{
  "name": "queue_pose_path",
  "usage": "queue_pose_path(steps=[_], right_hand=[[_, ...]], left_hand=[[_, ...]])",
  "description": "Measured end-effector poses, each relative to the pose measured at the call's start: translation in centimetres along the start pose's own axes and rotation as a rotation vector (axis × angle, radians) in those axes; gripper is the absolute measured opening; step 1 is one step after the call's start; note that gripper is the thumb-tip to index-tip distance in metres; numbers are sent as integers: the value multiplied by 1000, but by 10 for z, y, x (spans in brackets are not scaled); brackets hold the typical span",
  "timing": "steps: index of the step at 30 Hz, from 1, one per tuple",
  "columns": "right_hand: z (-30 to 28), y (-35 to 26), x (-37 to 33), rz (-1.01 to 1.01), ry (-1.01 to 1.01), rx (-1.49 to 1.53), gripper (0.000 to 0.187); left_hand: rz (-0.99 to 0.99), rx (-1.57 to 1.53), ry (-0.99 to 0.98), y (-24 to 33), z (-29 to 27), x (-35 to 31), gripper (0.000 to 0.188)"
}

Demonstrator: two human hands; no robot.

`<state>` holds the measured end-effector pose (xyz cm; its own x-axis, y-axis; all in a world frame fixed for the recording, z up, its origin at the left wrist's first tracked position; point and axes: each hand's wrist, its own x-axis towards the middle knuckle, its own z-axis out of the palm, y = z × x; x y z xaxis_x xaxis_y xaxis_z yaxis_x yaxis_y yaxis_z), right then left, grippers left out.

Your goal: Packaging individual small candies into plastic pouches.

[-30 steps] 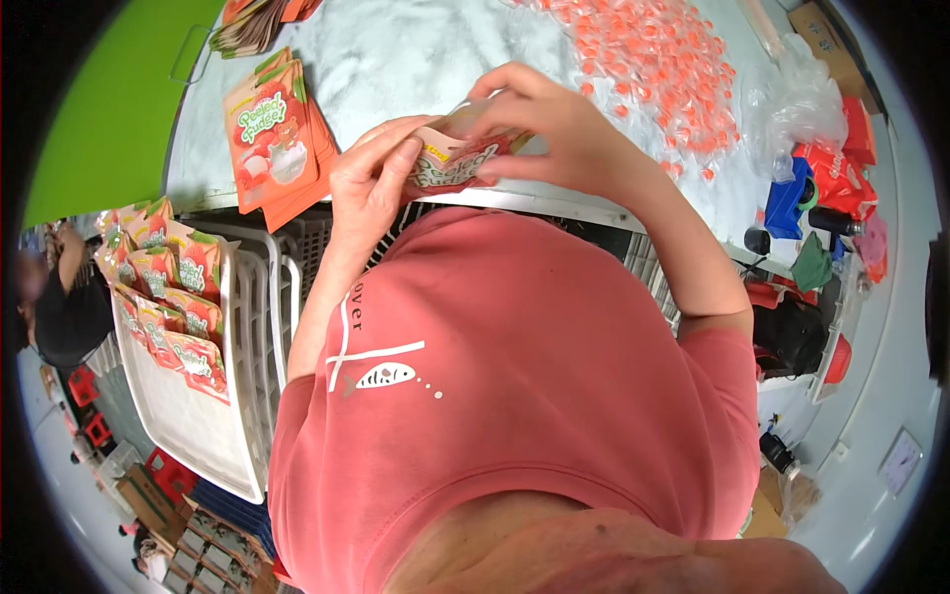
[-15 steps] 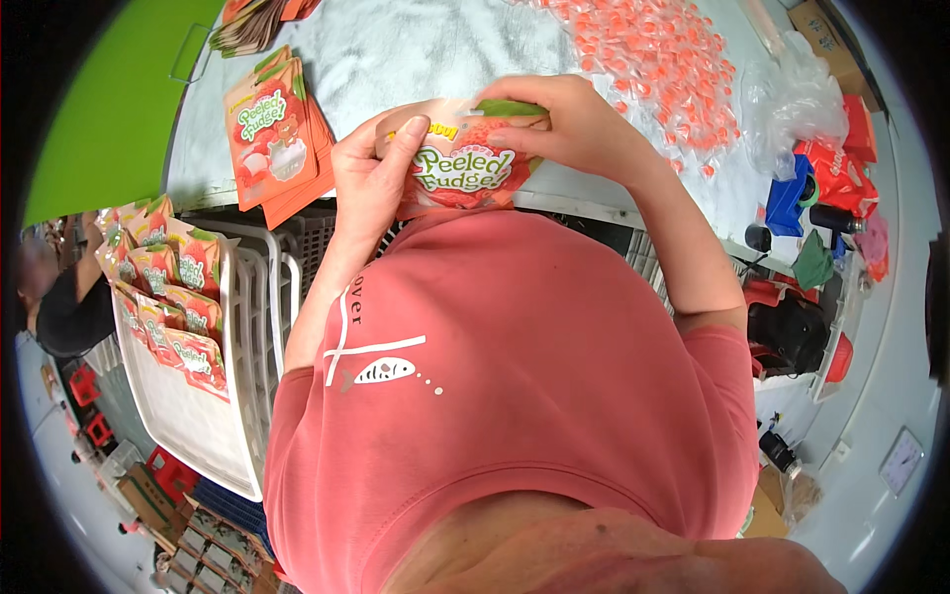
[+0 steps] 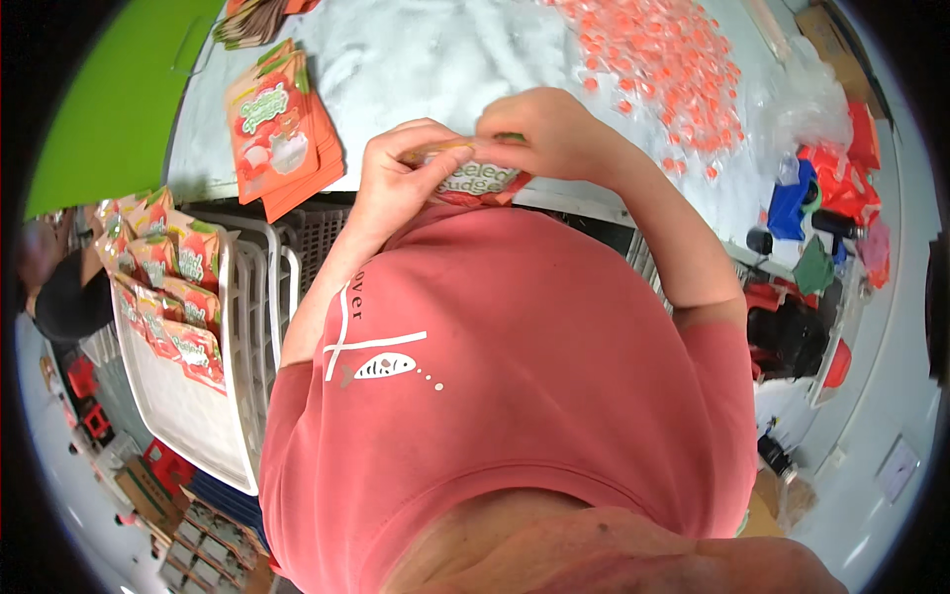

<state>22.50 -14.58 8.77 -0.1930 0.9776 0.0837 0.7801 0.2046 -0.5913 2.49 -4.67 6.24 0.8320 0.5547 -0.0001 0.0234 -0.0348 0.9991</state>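
Note:
Both of my hands grip one red and green candy pouch (image 3: 477, 185) close to my chest, at the table's near edge. My left hand (image 3: 411, 170) pinches the pouch's top left corner between thumb and fingers. At the top right corner, my right hand (image 3: 544, 137) is closed on the edge, with its fingers curled. The pouch's top is tilted toward me, and my fingers cover much of its upper part. A stack of flat pouches (image 3: 277, 124) lies on the table left of my hands. Small clear-wrapped orange-red candies (image 3: 658, 79) are heaped to the right.
On the left, a white tray (image 3: 188, 426) holds several filled pouches (image 3: 178, 267), beside a stack of crates (image 3: 272, 257). More pouches (image 3: 247, 25) lie at the table's far left. Clear plastic bags (image 3: 807, 109) and red packages (image 3: 841, 178) crowd the right. A person's dark sleeve (image 3: 74, 302) shows far left.
The pouch's top has tipped, so less of its front shows. My right hand has moved a little down and curled tighter; my left hand has shifted right.

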Motion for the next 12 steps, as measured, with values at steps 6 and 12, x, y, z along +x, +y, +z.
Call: queue_pose_path(steps=[6, 12], right_hand=[[-5, -10, -6, 152, 13, 228, 22], [3, -31, 21, 75, 94, 234, 13]], left_hand=[[167, 69, -60, -6, -38, -10, 8], [-94, -220, 32, -8, -66, -34, 12]])
